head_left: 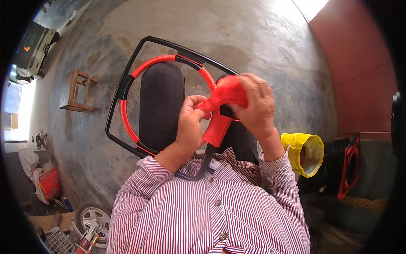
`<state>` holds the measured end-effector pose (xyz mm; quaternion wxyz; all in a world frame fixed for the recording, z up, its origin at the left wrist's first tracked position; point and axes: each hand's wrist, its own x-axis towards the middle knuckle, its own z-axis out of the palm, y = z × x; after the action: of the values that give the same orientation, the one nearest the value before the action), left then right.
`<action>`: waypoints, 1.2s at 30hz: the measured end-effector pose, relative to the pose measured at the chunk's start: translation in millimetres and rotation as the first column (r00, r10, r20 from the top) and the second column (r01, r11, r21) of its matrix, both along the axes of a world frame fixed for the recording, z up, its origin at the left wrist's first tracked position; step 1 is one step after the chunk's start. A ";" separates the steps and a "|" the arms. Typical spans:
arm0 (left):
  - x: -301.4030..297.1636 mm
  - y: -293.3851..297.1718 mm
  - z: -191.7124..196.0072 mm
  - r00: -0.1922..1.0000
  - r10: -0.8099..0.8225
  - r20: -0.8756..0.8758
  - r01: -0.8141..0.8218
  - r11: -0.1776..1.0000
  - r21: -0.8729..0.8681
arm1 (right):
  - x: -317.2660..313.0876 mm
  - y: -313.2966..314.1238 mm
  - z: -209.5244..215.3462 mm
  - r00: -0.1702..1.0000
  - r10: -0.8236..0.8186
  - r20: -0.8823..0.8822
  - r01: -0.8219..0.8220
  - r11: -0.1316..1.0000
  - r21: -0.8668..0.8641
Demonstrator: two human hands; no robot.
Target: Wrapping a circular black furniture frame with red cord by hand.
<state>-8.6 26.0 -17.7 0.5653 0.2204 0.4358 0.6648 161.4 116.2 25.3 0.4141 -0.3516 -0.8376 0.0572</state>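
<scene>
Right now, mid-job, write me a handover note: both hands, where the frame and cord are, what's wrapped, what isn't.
Left hand: pinching the red cord at the frame's ring.
Right hand: closed on a red cord bundle.
Black frame: resting across the lap, its lower end against the striped shirt.
Done: red wrapping covers much of the ring's top and left, plus a strip on the centre bar.
Left: bare black stretches of ring and the outer frame.
</scene>
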 end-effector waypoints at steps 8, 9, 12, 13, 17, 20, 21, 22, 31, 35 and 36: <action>-1.3 6.1 5.5 0.883 -0.220 0.414 0.314 0.933 -0.175 | 19.2 -26.5 -30.1 0.982 0.141 0.126 -0.082 0.918 -0.387; -0.9 7.3 11.8 0.856 -0.238 0.458 0.348 0.921 -0.173 | 12.2 -31.3 -25.1 0.967 0.152 0.206 -0.076 0.939 -0.336; -0.1 4.7 18.8 0.837 -0.264 0.479 0.363 0.923 -0.125 | 7.2 -26.6 -46.0 0.986 0.164 0.021 -0.150 0.941 -0.303; -0.2 4.4 19.6 0.842 -0.269 0.468 0.353 0.930 -0.101 | 8.5 -24.5 -50.6 0.986 0.163 -0.021 -0.161 0.934 -0.319; -3.3 4.6 10.8 0.831 -0.237 0.503 0.340 0.932 -0.122 | 40.7 -24.1 -62.2 0.887 -0.016 -0.462 -0.286 0.766 -0.576; -6.5 4.2 3.2 0.857 -0.184 0.481 0.294 0.942 -0.163 | 74.4 -26.7 -53.7 0.544 -0.364 -0.756 -0.580 0.488 -0.653; -5.9 5.5 3.9 0.856 -0.188 0.482 0.298 0.940 -0.164 | 81.8 -30.2 -45.1 0.359 -0.440 -0.823 -0.659 0.505 -0.558; -5.8 6.3 5.4 0.854 -0.191 0.485 0.301 0.940 -0.161 | 91.5 -34.0 -44.1 0.281 -0.340 -0.897 -0.740 0.519 -0.428; -2.8 3.1 14.5 0.869 -0.207 0.449 0.277 0.956 -0.096 | 152.7 -23.2 -17.8 0.167 -0.301 -0.939 -0.832 0.467 -0.298; -2.1 0.4 16.5 0.879 -0.164 0.448 0.243 0.962 -0.123 | 62.2 -33.4 -17.0 0.598 -0.338 -0.727 -0.611 0.394 -0.686; -3.0 0.0 15.6 0.886 -0.154 0.437 0.235 0.962 -0.138 | 49.2 -35.9 -29.9 0.735 -0.187 -0.651 -0.554 0.388 -0.737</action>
<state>-11.6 26.0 -2.0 0.7282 0.0601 0.3394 0.5923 210.6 80.3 -4.6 0.4052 -0.3696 -0.5054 0.6661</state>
